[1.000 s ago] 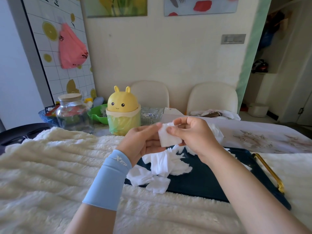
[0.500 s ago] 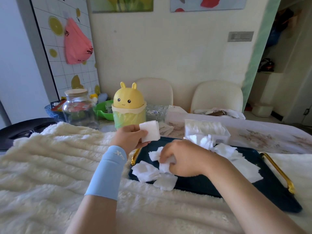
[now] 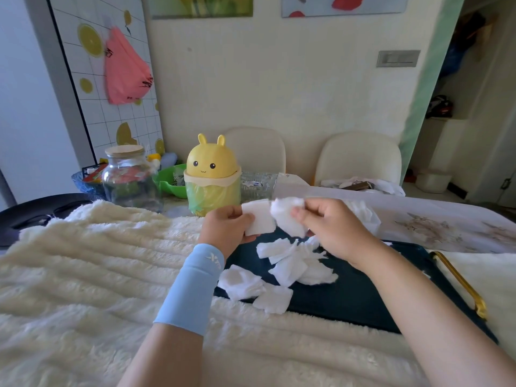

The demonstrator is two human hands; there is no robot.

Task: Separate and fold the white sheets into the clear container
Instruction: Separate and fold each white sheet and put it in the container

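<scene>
My left hand point(image 3: 226, 227), with a light blue sleeve on its wrist, holds a flat folded white sheet point(image 3: 258, 219) above the dark tray point(image 3: 349, 300). Just to its right, my right hand point(image 3: 332, 227) pinches a crumpled white sheet point(image 3: 287, 216) lifted off the tray. A loose pile of white sheets point(image 3: 293, 263) lies on the tray's left half, and some spill over its near edge. Behind my right hand the clear container point(image 3: 365, 213) with white sheets in it is mostly hidden.
A fluffy cream blanket point(image 3: 97, 261) covers the near table. Behind stand a yellow bunny-shaped bin point(image 3: 212, 174), a glass jar point(image 3: 128, 180), a green bowl point(image 3: 170, 182) and a clear dish point(image 3: 258, 182). The tray's gold handle point(image 3: 460, 283) is at right. Two cream chairs sit by the wall.
My right hand has risen from the pile on the tray with a crumpled sheet and come up beside my left hand, which still holds the folded sheet.
</scene>
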